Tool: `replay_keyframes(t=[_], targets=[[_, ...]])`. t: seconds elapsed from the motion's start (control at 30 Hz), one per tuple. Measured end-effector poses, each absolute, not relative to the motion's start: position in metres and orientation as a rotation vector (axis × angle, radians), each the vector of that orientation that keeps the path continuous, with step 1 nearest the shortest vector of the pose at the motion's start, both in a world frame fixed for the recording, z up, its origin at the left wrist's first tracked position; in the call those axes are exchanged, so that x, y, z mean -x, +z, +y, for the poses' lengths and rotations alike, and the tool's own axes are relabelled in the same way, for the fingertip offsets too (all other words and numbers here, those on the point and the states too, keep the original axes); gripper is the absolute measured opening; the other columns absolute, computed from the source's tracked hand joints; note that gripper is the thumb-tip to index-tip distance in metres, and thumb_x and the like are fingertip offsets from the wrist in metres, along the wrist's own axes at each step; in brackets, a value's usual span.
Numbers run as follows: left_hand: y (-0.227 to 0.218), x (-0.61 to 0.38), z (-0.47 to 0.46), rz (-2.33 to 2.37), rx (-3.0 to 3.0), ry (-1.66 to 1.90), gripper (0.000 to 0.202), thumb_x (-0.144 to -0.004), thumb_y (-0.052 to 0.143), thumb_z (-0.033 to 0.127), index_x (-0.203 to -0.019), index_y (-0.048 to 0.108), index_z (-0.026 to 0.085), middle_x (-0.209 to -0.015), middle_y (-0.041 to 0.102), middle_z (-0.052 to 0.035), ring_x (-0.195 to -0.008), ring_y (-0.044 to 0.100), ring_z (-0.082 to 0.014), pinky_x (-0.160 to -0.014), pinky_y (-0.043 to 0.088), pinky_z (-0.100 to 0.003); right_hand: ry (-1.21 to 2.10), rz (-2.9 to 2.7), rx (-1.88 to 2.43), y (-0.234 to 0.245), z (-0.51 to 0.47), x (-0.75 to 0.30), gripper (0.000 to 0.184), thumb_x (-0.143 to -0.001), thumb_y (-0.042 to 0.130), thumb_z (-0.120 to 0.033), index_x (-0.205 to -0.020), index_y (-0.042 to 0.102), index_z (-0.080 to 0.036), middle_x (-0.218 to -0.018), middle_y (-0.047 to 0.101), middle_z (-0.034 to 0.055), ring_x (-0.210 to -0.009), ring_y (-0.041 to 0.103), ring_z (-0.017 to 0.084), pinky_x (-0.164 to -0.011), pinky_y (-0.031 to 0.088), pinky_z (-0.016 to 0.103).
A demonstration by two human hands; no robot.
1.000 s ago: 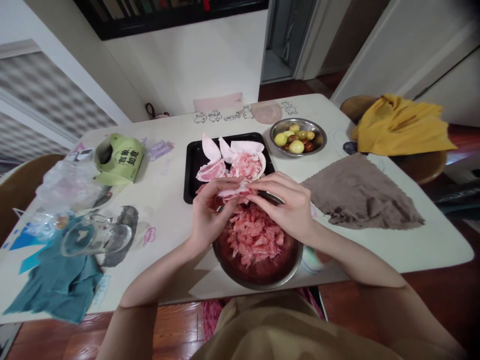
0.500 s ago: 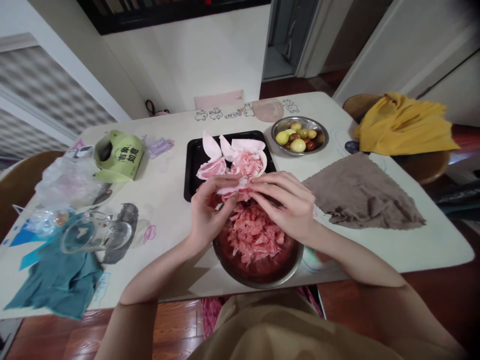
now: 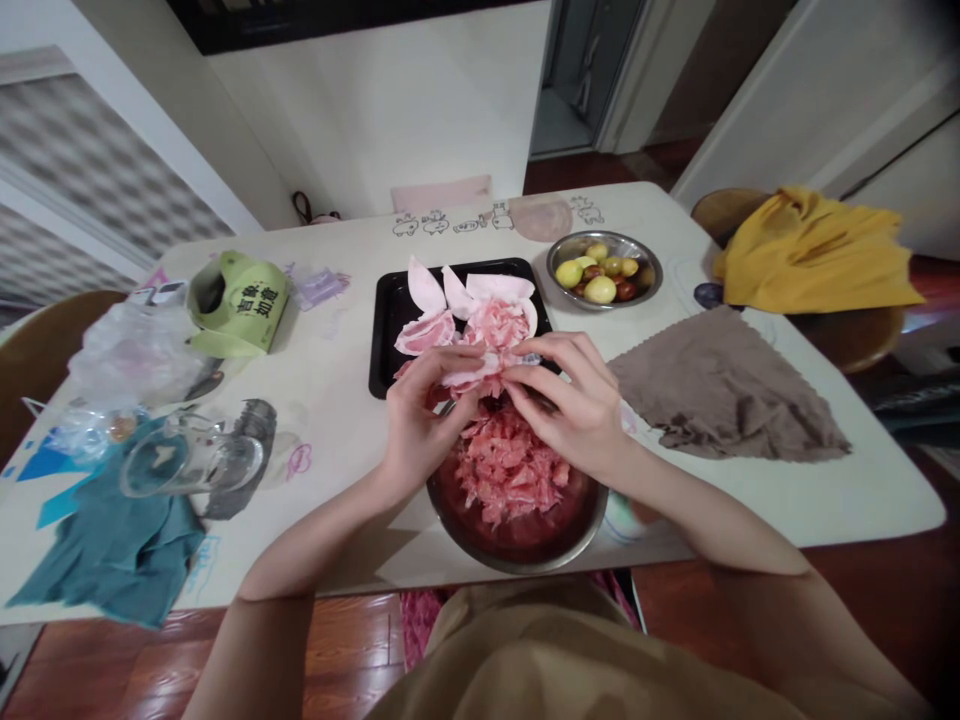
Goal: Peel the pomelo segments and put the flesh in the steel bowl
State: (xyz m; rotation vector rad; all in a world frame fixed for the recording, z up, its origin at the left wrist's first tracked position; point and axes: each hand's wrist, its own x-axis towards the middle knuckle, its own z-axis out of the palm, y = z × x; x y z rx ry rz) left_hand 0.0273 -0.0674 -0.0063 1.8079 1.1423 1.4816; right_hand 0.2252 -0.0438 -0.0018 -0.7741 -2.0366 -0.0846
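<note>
While both hands are raised over the far rim of the steel bowl [image 3: 517, 562], the left hand [image 3: 420, 420] and the right hand [image 3: 583, 412] share one pink fruit segment [image 3: 474, 374] between them. The left fingers [image 3: 444, 362] pinch its near-left end, thumb underneath. The right fingers [image 3: 546, 352] pinch the opposite end, with the remaining digits curled loosely above. The segment sits at the fingertips, directly above the bowl and in front of the black tray [image 3: 384, 335]. The bowl already carries a heaped mass of loose pulp [image 3: 510, 468], which indicates that most of the stripping work appears complete. The tray holds pale skins [image 3: 427, 288] and a few pink pieces; whether those pieces have been stripped cannot be told. The held segment shows a pale membrane along its top edge, so it appears unfinished. A small bowl [image 3: 561, 262] of round fruit and a brown cloth [image 3: 720, 390] lie on the counter [image 3: 337, 400], apart from the hands.
</note>
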Motion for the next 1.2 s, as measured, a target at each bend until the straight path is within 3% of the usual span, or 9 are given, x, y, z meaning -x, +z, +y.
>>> replay_keyframes(t=[0.23, 0.7, 1.03, 1.2], targets=[[-0.005, -0.030, -0.071, 1.191, -2.017, 1.480, 0.016, -0.092, 0.068, 0.013, -0.105, 0.071, 0.021, -0.114, 0.074, -0.0076, -0.109, 0.071, -0.0198, -0.076, 0.061, -0.028, -0.089, -2.044, 0.811, -0.005, -0.045, -0.222, 0.016, -0.089, 0.066, -0.012, -0.099, 0.069, -0.023, -0.112, 0.071, 0.0093, -0.105, 0.064, 0.027, -0.086, 0.058, 0.044], [-0.006, -0.031, -0.071, 1.194, -2.116, 1.475, 0.018, -0.091, 0.068, 0.011, -0.107, 0.069, 0.020, -0.115, 0.074, -0.0075, -0.110, 0.071, -0.0201, -0.082, 0.061, -0.031, -0.148, -1.999, 0.862, -0.007, -0.042, -0.219, 0.014, -0.086, 0.066, -0.012, -0.095, 0.066, -0.024, -0.109, 0.071, 0.0081, -0.103, 0.063, 0.027, -0.087, 0.057, 0.044], [-0.006, -0.032, -0.072, 1.179, -2.139, 1.477, 0.020, -0.092, 0.066, 0.010, -0.109, 0.070, 0.020, -0.117, 0.074, -0.0084, -0.113, 0.071, -0.0200, -0.090, 0.062, -0.035, -0.508, -2.005, 0.863, -0.011, -0.041, -0.213, 0.016, -0.084, 0.065, -0.012, -0.097, 0.066, -0.022, -0.108, 0.075, 0.0091, -0.103, 0.065, 0.028, -0.083, 0.054, 0.042], [-0.007, -0.032, -0.072, 1.183, -2.151, 1.478, 0.020, -0.091, 0.067, 0.009, -0.108, 0.070, 0.020, -0.116, 0.074, -0.0088, -0.112, 0.071, -0.0196, -0.093, 0.061, -0.035, -0.434, -1.998, 0.863, -0.011, -0.041, -0.214, 0.015, -0.084, 0.065, -0.013, -0.096, 0.067, -0.022, -0.108, 0.074, 0.0103, -0.104, 0.064, 0.029, -0.083, 0.054, 0.043]])
